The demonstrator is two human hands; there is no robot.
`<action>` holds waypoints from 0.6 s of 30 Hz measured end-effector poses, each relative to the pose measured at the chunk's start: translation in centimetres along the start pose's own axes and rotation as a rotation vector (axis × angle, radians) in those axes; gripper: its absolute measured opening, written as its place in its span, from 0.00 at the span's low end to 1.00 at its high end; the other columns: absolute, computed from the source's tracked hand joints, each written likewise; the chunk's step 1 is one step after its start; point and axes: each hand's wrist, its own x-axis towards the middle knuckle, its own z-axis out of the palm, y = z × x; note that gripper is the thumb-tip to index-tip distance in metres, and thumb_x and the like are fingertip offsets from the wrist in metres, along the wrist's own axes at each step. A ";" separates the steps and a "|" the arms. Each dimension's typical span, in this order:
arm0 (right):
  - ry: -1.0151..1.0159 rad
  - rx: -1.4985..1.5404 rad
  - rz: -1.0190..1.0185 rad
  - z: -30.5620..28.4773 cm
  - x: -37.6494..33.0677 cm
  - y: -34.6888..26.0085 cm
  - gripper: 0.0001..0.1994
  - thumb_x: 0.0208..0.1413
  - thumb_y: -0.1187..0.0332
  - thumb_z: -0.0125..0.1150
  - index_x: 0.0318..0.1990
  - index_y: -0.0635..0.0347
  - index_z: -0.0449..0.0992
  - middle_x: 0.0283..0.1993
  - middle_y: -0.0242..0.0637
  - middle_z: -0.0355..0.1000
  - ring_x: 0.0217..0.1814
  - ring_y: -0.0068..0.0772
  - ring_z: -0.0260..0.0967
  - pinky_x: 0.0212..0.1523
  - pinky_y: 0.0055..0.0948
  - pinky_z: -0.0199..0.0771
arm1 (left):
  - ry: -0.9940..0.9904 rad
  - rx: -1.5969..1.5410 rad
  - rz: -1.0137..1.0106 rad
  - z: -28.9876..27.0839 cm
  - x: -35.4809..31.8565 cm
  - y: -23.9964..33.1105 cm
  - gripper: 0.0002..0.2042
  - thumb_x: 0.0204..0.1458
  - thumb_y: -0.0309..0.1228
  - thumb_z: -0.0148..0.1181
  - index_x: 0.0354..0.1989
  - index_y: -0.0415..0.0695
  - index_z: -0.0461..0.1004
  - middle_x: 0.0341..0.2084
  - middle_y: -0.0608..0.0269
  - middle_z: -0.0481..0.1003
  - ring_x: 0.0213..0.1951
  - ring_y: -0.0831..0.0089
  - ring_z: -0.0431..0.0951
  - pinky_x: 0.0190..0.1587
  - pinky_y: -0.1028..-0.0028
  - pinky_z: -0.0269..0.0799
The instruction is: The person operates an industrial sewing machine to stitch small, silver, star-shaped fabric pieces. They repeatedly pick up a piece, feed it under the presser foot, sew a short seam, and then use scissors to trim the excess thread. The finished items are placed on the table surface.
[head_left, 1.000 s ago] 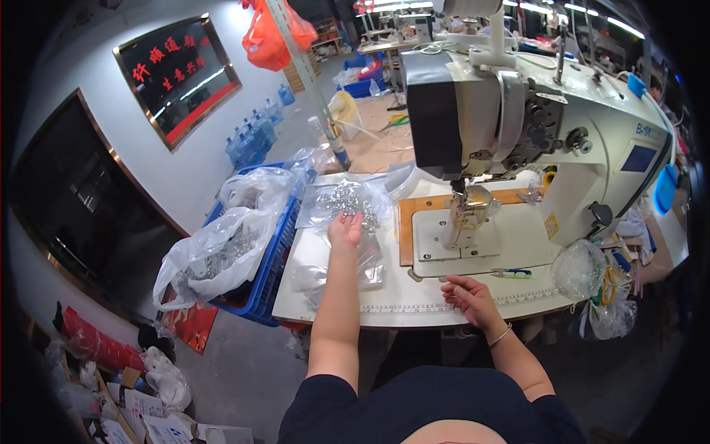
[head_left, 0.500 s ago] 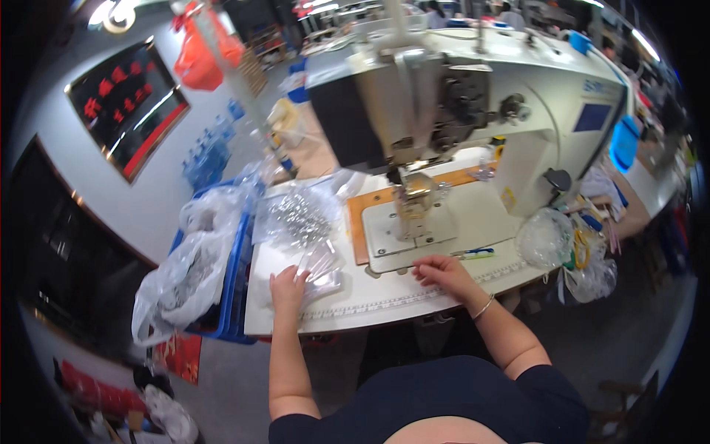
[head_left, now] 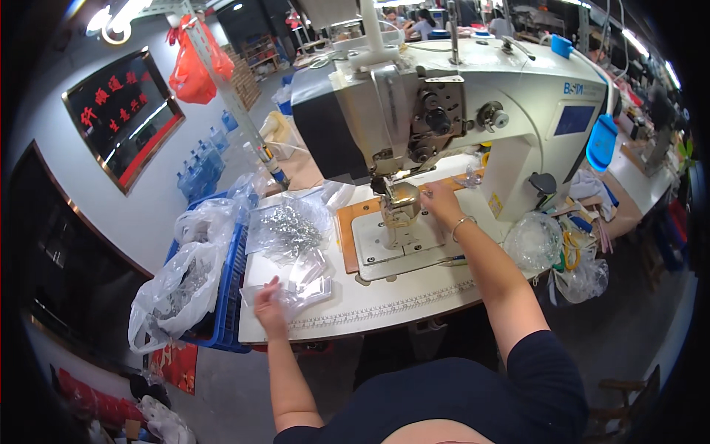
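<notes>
A white industrial sewing machine (head_left: 473, 96) stands on a white table. My right hand (head_left: 444, 207) reaches in beside its needle and presser foot (head_left: 399, 206), with the fingers bent together at a metal guard. What those fingertips pinch, if anything, is too small to make out. At the table's left front, my left hand (head_left: 271, 311) is slightly blurred, its fingers apart, beside flat clear plastic pieces (head_left: 307, 287). Behind these lies a heap of small shiny clear pieces (head_left: 291, 231) on a plastic sheet.
Left of the table, a blue crate (head_left: 235, 274) holds white plastic bags (head_left: 185, 274). A measuring tape strip (head_left: 384, 305) runs along the front edge. At the right are a clear round bag (head_left: 534, 240) and yellow-handled scissors (head_left: 570, 250). A metal post (head_left: 235, 103) rises behind.
My right hand has moved from the table's front up to the needle area. My left hand has shifted left and nearer, off the clear plastic pieces. The view has turned slightly.
</notes>
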 end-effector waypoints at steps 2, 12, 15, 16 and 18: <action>-0.095 -0.146 0.079 1.0 0.6 -0.8 0.19 0.44 0.57 0.59 0.35 0.66 0.76 0.37 0.49 0.72 0.41 0.48 0.68 0.45 0.40 0.68 | 0.196 -0.630 -0.107 -3.7 0.5 1.4 0.03 0.55 0.32 0.49 0.34 0.50 0.70 0.33 0.68 0.76 0.46 0.68 0.74 0.55 0.63 0.62; 0.000 0.735 0.524 -4.0 -2.7 0.0 0.15 0.46 0.61 0.63 0.33 0.62 0.67 0.30 0.36 0.69 0.31 0.27 0.65 0.30 0.28 0.69 | -0.268 0.167 0.149 8.4 -3.2 11.9 0.12 0.50 0.24 0.53 0.43 0.39 0.71 0.30 0.63 0.73 0.33 0.74 0.71 0.44 0.71 0.67; -0.211 1.150 0.602 -8.5 -7.0 -3.5 0.14 0.53 0.60 0.57 0.42 0.58 0.66 0.36 0.29 0.67 0.34 0.17 0.64 0.31 0.21 0.67 | -0.835 0.600 0.294 16.7 -8.2 6.7 0.23 0.44 0.27 0.62 0.50 0.40 0.66 0.29 0.58 0.72 0.44 0.59 0.72 0.54 0.58 0.59; -0.239 1.246 0.571 -9.1 -8.7 -3.8 0.15 0.54 0.60 0.55 0.44 0.58 0.66 0.37 0.29 0.67 0.35 0.17 0.64 0.32 0.20 0.66 | -0.762 0.744 0.385 19.1 -10.1 5.9 0.24 0.43 0.28 0.64 0.51 0.40 0.66 0.35 0.56 0.71 0.47 0.58 0.70 0.55 0.57 0.58; -0.226 1.410 0.540 -10.0 -12.2 -5.9 0.17 0.55 0.59 0.53 0.49 0.57 0.66 0.38 0.28 0.66 0.36 0.18 0.63 0.35 0.20 0.66 | -0.695 0.691 0.423 21.1 -11.7 6.0 0.28 0.41 0.31 0.66 0.52 0.40 0.64 0.46 0.52 0.66 0.52 0.56 0.66 0.56 0.57 0.57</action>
